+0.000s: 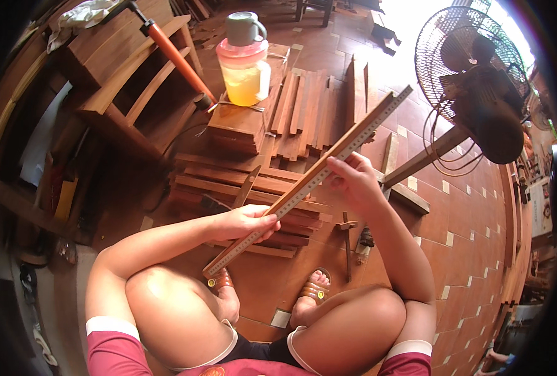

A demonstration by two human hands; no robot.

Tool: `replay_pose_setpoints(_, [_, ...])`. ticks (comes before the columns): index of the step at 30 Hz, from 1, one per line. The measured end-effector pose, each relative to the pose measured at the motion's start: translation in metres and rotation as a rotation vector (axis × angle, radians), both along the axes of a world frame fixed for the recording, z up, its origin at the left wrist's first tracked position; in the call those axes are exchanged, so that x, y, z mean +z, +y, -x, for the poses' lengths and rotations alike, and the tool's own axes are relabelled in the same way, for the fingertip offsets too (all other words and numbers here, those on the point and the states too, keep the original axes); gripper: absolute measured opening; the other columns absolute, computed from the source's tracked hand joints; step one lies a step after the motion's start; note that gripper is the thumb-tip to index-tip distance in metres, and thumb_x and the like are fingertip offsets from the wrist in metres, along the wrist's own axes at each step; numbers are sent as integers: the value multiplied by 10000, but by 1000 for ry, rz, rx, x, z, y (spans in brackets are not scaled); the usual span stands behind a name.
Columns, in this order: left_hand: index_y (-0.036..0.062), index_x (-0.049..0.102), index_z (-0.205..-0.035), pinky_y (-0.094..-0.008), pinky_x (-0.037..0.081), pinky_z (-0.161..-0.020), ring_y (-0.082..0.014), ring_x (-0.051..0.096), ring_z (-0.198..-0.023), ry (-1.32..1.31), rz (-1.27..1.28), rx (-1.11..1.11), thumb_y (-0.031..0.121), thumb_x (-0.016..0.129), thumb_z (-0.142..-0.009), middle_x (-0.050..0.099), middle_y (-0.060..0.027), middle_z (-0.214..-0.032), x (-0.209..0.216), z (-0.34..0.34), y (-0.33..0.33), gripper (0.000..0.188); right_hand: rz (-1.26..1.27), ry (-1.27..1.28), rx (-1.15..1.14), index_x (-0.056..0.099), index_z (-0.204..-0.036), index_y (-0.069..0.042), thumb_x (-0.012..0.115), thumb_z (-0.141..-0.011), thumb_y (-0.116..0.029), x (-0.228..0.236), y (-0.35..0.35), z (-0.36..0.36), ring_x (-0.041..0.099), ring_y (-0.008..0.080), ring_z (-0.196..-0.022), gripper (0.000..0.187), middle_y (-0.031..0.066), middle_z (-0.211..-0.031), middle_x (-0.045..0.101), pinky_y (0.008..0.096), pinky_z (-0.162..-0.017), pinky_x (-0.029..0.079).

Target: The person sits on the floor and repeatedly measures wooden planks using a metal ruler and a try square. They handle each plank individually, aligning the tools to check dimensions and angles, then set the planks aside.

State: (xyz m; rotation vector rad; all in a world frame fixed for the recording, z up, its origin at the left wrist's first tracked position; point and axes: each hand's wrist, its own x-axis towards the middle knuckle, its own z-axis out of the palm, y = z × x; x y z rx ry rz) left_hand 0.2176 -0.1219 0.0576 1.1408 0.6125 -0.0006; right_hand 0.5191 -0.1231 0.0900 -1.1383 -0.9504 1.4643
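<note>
A long brown wooden strip (319,167) slants from above my left foot up to the far right. Flat along it lies a pale ruler (300,193) with dark markings, which extends a little past the strip's far end. My left hand (248,223) is closed around both near their lower part, thumb on top. Further up, my right hand (353,178) pinches the ruler and strip between thumb and fingers. Both are held above a low stack of wooden strips (228,177).
Beyond the stack, a pitcher (244,81) of yellow liquid with a grey mug (243,29) on its lid stands on a wooden block (234,128). More cut strips (310,103) lie beside it. A fan (501,135) stands right; wooden furniture (112,125) and an orange tube (177,59) are left.
</note>
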Motion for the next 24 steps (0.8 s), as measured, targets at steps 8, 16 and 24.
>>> replay_pose_setpoints(8, [67, 521, -1360, -380, 435, -1024, -197, 587, -1159, -27, 179, -35, 548, 297, -1058, 627, -95, -1290, -30, 34, 27, 611, -59, 2, -204, 641, -975, -11, 696, -936, -130, 14, -2, -30, 588, 100, -677, 137, 56, -858, 671, 246, -614, 467])
replay_pose_setpoints(16, [25, 561, -1328, -318, 511, -865, -159, 635, -933, -26, 155, -39, 507, 324, -1071, 653, -73, -1087, -29, 63, 25, 596, -36, 18, -308, 625, -1022, -38, 639, -970, -137, 9, -5, -77, 527, 81, -717, 113, 0, -880, 620, 217, -627, 421])
replay_pose_setpoints(24, [12, 623, -1145, -306, 505, -866, -135, 612, -930, 166, -104, -193, 440, 558, -1014, 641, -37, -996, -13, 43, 24, 452, -47, 39, -339, 632, -1022, -31, 654, -967, -134, 15, -7, -61, 556, 78, -661, 119, 8, -812, 628, 224, -546, 431])
